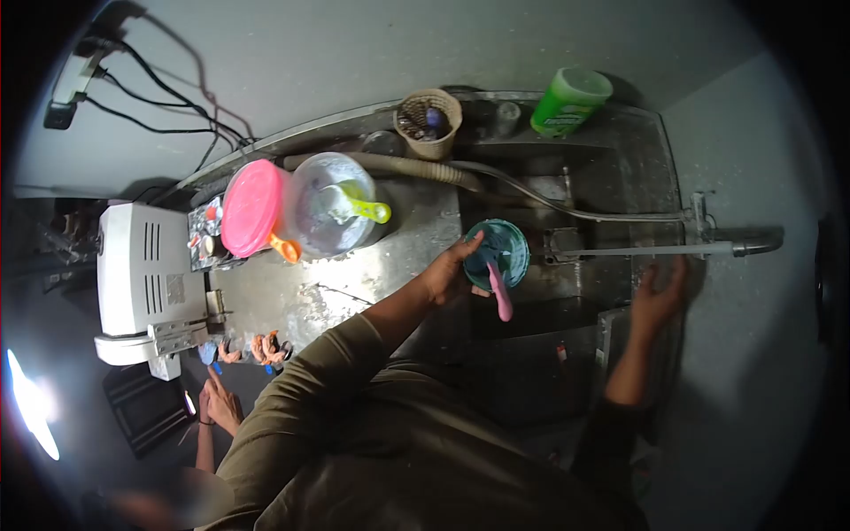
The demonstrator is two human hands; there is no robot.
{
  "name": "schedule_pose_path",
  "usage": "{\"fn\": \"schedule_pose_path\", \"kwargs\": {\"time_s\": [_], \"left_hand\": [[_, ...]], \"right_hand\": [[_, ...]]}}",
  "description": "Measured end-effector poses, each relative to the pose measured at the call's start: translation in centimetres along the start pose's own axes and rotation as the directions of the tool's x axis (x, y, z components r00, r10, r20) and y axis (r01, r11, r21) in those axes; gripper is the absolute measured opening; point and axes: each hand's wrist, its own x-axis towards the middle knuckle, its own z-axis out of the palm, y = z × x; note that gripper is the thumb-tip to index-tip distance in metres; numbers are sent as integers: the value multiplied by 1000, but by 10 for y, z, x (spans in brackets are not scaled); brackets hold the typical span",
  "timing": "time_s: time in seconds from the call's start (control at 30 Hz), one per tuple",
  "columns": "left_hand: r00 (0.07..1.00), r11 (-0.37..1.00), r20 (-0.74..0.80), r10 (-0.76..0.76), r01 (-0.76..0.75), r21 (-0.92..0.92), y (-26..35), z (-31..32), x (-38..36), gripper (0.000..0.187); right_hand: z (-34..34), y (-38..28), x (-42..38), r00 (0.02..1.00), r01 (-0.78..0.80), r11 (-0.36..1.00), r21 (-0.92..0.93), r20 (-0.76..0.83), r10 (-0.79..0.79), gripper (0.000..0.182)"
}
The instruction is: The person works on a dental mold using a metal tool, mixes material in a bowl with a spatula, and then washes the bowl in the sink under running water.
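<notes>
My left hand (pixel 450 270) grips a round green cup (pixel 526 252) by its side, over the near edge of the sink. Inside the cup leans a pink-handled utensil (pixel 501 299), its handle sticking out over the rim and its lower end hidden. My right hand (pixel 660 303) is at the right end of the sink, thumb and fingers apart, fingertips close by the metal tap pipe (pixel 717 249). The long spout of the tap reaches left over the sink basin (pixel 611 168).
On the metal counter (pixel 328 296) stand a pink-lidded tub (pixel 255 205) with an orange scoop (pixel 285 248) and a clear tub (pixel 310 199) with a green scoop (pixel 370 209). Behind are a wicker basket (pixel 447 140) and green container (pixel 567 106). Another person's hands (pixel 221 405) are at lower left.
</notes>
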Motion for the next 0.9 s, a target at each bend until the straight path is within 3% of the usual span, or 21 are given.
{"fn": "schedule_pose_path", "kwargs": {"time_s": [0.03,0.07,0.1,0.17,0.23,0.3,0.33,0.37,0.4,0.43,0.47,0.5,0.53,0.57,0.63,0.67,0.73,0.77,0.8,0.83,0.9], "left_hand": [[1000,1000,12,8,-8,12,-3,5,12,68],[1000,1000,20,16,-16,25,-7,11,22,71],[1000,1000,22,13,-13,27,-13,16,32,71],[993,992,-9,117,-117,50,-25,26,49,69],[991,993,-73,116,-113,46,-42,19,67,73],[939,996,-339,56,-31,80,-32,52,54,75],[932,995,-354,80,-55,80,-36,48,59,75],[939,988,-326,108,-64,142,-44,37,68,75],[946,976,-297,131,-71,204,-51,25,77,75],[940,975,-308,146,-85,203,-61,13,85,75],[932,951,-308,191,-98,293,-71,0,92,73],[924,918,-303,233,-106,381,-78,-5,93,70],[919,982,-369,137,-77,174,-79,-1,89,64],[915,980,-375,150,-87,179,-83,-2,91,64],[879,914,-362,311,-172,368,-90,-6,101,57],[838,907,-452,306,-112,407,-88,-3,102,48],[844,922,-422,332,-196,334,-91,-4,106,44],[854,925,-377,359,-272,264,-93,-10,113,41],[903,952,-353,244,-155,263,-91,-16,115,50],[897,950,-357,259,-171,259,-94,-16,117,50],[804,939,-507,312,-179,294,-81,9,99,29]], "right_hand": [[13,-11,-12,985,-161,919,360,109,130,43],[27,-30,-18,947,-320,726,609,231,224,40],[38,-42,-22,888,-457,441,773,374,266,36],[57,-39,-33,734,-648,-95,756,653,188,38],[81,-38,-51,740,-636,-202,745,663,113,37],[103,-55,-62,548,-786,-29,618,717,431,32],[108,-55,-70,589,-798,351,489,755,288,29],[114,-51,-80,576,-642,689,336,805,145,28],[122,-47,-90,572,-635,691,346,811,120,28],[130,-42,-102,639,-135,973,188,767,-60,30],[141,-34,-115,604,416,909,-26,756,-255,34],[161,-11,-129,597,422,906,-13,756,-268,34],[188,19,-140,430,248,966,74,885,-178,36],[204,30,-143,224,54,992,113,967,-122,39],[204,2,-143,569,-173,944,281,811,-137,40],[208,3,-136,503,-124,978,169,860,-85,38],[214,3,-127,375,10,999,-51,926,43,36],[207,-3,-126,375,24,999,-39,926,27,36],[189,-10,-126,351,-13,997,-77,933,77,44],[190,-18,-121,339,-21,996,-92,936,93,48],[191,-26,-117,325,-41,993,-110,938,117,53]]}}
